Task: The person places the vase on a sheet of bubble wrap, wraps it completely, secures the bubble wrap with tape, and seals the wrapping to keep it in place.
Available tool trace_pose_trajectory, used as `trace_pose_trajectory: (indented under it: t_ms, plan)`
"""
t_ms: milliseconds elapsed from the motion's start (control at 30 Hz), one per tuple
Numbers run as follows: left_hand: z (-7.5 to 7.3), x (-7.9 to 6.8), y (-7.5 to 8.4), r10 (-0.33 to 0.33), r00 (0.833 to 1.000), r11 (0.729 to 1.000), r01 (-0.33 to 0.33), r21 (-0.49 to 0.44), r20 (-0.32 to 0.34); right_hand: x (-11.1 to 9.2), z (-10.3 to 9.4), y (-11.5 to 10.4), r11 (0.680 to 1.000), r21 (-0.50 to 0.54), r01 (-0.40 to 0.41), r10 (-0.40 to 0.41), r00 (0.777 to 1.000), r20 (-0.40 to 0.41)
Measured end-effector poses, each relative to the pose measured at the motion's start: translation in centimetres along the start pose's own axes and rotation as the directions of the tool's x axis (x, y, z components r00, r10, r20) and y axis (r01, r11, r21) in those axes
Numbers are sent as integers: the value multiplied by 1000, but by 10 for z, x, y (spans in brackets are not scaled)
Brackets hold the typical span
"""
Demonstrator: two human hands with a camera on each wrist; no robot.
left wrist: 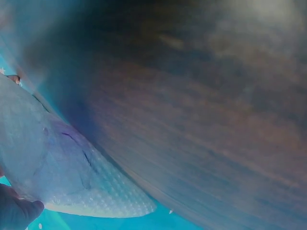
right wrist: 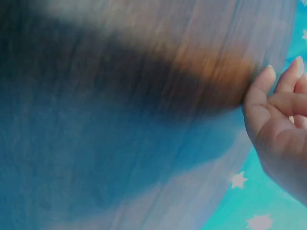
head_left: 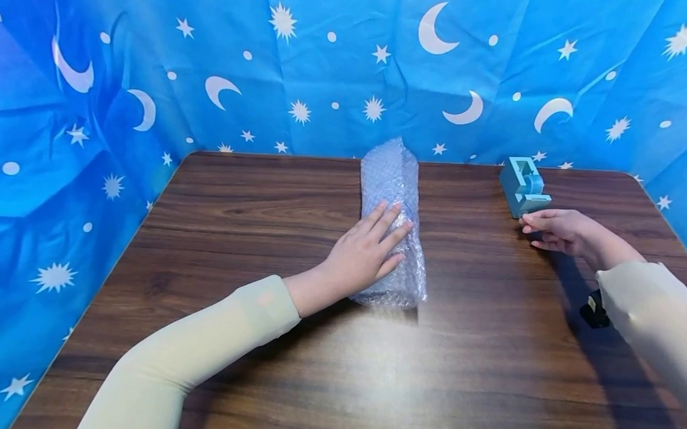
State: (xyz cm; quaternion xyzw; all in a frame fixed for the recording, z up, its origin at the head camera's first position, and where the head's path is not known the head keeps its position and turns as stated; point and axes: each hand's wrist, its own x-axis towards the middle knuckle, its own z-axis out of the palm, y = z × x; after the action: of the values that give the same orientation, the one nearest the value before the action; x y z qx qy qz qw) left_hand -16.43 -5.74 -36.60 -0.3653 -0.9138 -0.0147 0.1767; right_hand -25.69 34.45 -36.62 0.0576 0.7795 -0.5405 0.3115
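Note:
A bubble-wrapped bundle (head_left: 390, 172) lies lengthwise on the dark wooden table, its far end reaching the back edge. My left hand (head_left: 365, 253) rests on it with spread, straight fingers. Part of the same bubble wrap (left wrist: 72, 163) fills the lower left of the left wrist view, beside a fingertip. Over at the right stands a pale teal tape dispenser (head_left: 517, 186) holding a tape roll (head_left: 532, 183). Close in front of it is my right hand (head_left: 561, 231), thumb and forefinger brought together. Whether a strip of clear tape lies between those fingertips does not show.
Behind the wooden table (head_left: 224, 223) hangs a blue cloth (head_left: 337, 69) with white moons and stars, which also runs along both sides. A small black device (head_left: 594, 310) shows beside the right sleeve.

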Motion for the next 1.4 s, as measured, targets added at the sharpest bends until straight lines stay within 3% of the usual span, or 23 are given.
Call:
trace_pose_trajectory:
  t_ms: [200, 467, 800, 967, 1067, 1400]
  plan:
    - [-2, 1, 0, 16, 1000, 1000, -15, 19, -19, -9, 20, -17, 985, -84, 149, -148, 989, 12]
    - [-2, 0, 1, 11, 1000, 1000, -10, 30, -6, -21, 47, -45, 951, -172, 257, -265, 964, -24]
    - [-3, 2, 3, 3, 1000, 1000, -3, 25, 12, -31, 73, -78, 855, -409, 319, -373, 926, -55]
    - [-2, 3, 5, 14, 1000, 998, -14, 59, 7, -32, 84, -96, 789, -507, 346, -445, 892, -85]
    - [-1, 3, 7, 29, 1000, 996, -29, 90, -2, -29, 92, -103, 754, -535, 382, -489, 869, -68]
    - [-4, 3, 7, 34, 999, 996, -34, 77, -3, -13, 121, -116, 696, -494, 521, -554, 827, 93]
